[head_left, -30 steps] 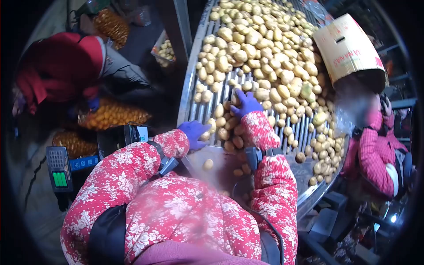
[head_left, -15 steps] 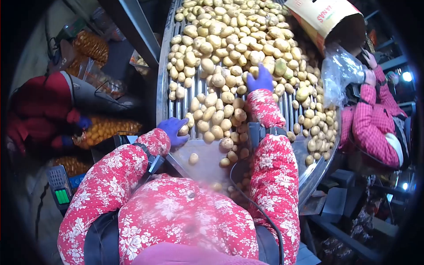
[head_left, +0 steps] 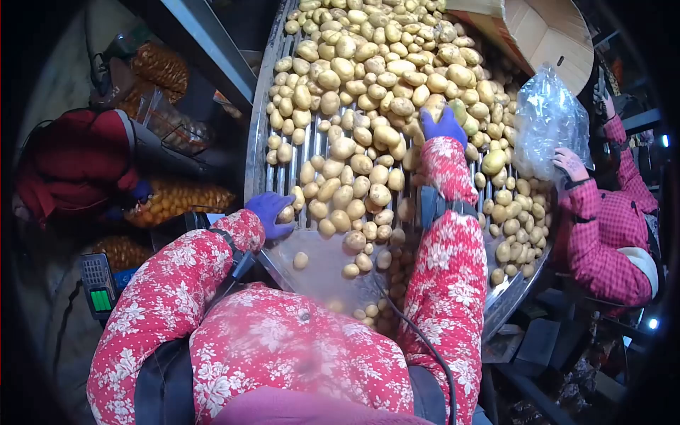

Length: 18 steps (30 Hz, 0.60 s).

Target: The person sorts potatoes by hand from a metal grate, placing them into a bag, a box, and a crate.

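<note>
Many potatoes [head_left: 343, 69] lie heaped on a slatted metal conveyor [head_left: 300, 145] in front of me. My left hand [head_left: 269, 212], in a purple glove, is at its near left edge, with fingers and thumb curled around a small potato [head_left: 286, 214]. Farther out, within the pile, my purple-gloved right hand [head_left: 444, 129] has thumb and fingers on either side of a brownish potato [head_left: 433, 107]. Its palm side is hidden. Beside it rests a greenish potato [head_left: 459, 112]. Below the slats, a few loose potatoes lie on a smooth metal plate [head_left: 319, 265].
To the right, a co-worker in a checked jacket [head_left: 609, 241] holds a clear plastic bag [head_left: 551, 124] beside an open cardboard box [head_left: 549, 35]. On the left another person [head_left: 81, 159] bends over a filled net sack [head_left: 185, 203]. A metal post [head_left: 212, 46] stands upper left.
My right hand has shifted right, and its fingers now straddle a potato. My left hand stays at the edge with its potato. The co-worker's box now shows its open inside.
</note>
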### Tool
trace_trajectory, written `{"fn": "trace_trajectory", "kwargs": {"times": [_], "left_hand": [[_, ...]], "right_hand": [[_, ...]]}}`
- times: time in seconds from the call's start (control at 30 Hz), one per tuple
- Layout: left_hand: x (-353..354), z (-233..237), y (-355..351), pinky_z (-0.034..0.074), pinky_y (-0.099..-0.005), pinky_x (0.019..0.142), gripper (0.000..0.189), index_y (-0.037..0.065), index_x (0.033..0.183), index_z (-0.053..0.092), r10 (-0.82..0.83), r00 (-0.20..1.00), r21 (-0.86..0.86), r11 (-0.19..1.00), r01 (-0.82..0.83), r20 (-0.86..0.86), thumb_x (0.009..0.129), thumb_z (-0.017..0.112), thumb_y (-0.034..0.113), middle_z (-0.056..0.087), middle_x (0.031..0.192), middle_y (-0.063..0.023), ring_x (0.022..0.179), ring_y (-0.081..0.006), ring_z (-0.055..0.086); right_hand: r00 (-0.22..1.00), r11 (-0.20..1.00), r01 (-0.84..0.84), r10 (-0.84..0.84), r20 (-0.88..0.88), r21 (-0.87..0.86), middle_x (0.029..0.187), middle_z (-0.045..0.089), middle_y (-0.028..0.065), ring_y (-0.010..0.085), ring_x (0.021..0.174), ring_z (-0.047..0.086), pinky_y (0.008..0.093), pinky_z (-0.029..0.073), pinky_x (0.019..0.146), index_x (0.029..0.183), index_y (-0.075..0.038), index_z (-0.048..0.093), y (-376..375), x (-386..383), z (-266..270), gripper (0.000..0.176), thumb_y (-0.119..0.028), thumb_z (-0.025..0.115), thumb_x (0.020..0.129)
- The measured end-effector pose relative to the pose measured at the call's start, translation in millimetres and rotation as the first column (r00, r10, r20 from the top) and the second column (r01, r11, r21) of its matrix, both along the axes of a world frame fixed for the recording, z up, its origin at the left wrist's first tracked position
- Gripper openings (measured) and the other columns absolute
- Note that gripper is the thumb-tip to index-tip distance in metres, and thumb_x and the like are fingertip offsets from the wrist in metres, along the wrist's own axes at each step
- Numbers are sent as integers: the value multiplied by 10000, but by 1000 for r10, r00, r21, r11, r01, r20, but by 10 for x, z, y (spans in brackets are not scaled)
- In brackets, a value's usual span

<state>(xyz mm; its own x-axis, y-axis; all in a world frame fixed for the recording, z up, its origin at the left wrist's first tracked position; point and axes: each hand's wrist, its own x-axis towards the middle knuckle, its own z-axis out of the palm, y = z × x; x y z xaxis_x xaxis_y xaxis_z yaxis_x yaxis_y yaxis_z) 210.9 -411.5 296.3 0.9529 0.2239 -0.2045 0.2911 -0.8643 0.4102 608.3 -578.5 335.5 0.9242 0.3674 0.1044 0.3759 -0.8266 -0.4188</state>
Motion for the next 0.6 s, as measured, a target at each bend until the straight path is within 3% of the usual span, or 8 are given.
{"fn": "trace_trajectory", "kwargs": {"times": [0.07,0.17,0.27,0.3,0.33,0.37,0.43,0.6], "left_hand": [[-5,-10,31,459,-456,863,652,104,1260,550,-29,1000,17,999,29,-6,720,747,413,604,1045,-147,980,-361,572],[-7,15,28,456,-457,863,646,104,1258,549,-41,998,21,999,40,50,726,743,415,599,1042,-147,976,-364,569],[-44,28,35,460,-457,860,643,101,1257,548,-27,999,5,1000,27,39,730,748,411,600,1046,-145,968,-364,573],[-21,22,33,461,-457,859,643,100,1257,548,-30,999,4,1000,30,35,731,749,410,600,1047,-145,967,-364,573],[-31,-17,48,468,-455,851,642,94,1255,548,-36,999,8,999,36,29,731,753,403,601,1042,-150,960,-366,575],[-42,-35,32,466,-453,858,640,98,1263,543,-21,1000,3,1000,21,22,740,737,412,601,1041,-150,965,-362,572],[-35,-13,-1,462,-449,872,637,106,1278,533,3,1000,-4,1000,-3,3,758,705,431,603,1038,-151,975,-354,564],[-29,-59,-10,474,-440,859,631,112,1251,558,-13,1000,59,998,11,28,745,724,451,609,1010,-145,965,-333,582]], "right_hand": [[990,981,83,-61,127,-176,1165,623,247,407,1039,623,468,488,878,1439,-102,329,194,238,-478,907,-588,663,749],[986,995,54,-40,-162,83,1395,450,213,364,1230,492,436,406,1005,1420,-64,364,162,213,-361,855,-506,697,768],[956,865,-193,271,-108,462,1203,541,203,349,1061,552,444,467,878,1309,30,450,-118,582,-1107,764,-487,668,791],[670,572,148,542,-507,807,1104,554,181,342,970,553,448,480,788,1268,19,484,-235,372,-941,694,-496,624,825],[267,314,718,700,-662,621,1005,566,159,334,880,554,452,494,698,1227,8,517,-350,157,-765,635,-504,580,858],[82,225,764,896,-436,605,973,595,168,325,857,584,422,503,693,1199,-18,539,-474,-204,-250,602,-525,543,875],[247,156,795,800,-546,587,1013,618,163,329,865,608,419,514,722,1184,-39,552,-500,-667,-22,580,-540,511,894],[203,2,876,906,-371,483,1246,586,133,353,1068,598,466,554,715,1286,-61,519,-494,-1053,-468,450,-368,456,963]]}}
